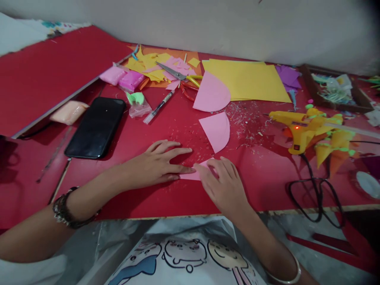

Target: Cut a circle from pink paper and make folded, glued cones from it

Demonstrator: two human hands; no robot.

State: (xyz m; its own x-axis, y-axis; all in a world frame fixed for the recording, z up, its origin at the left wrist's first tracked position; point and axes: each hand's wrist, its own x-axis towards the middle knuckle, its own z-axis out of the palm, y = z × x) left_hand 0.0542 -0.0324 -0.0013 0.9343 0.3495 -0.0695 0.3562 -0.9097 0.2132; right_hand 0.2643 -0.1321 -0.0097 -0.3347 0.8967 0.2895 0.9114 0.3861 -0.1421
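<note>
A small pink paper piece (191, 175) lies on the red table near its front edge, partly covered by both hands. My left hand (162, 164) rests palm down with its fingers spread, and its fingertips touch the left part of the paper. My right hand (221, 180) has its fingers bent, with thumb and fingertips pressed on the paper's right part. Just beyond the hands lies a pink wedge (216, 131), and behind it a larger pink rounded piece (212, 94) overlaps the handles of the scissors (175, 73).
A black phone (95, 127) and a pen (158, 107) lie to the left. Yellow sheets (249, 81) and paper scraps (148, 63) are at the back. At the right sits a yellow glue gun (299, 128), its red light on and black cable (319, 198) hanging over the edge.
</note>
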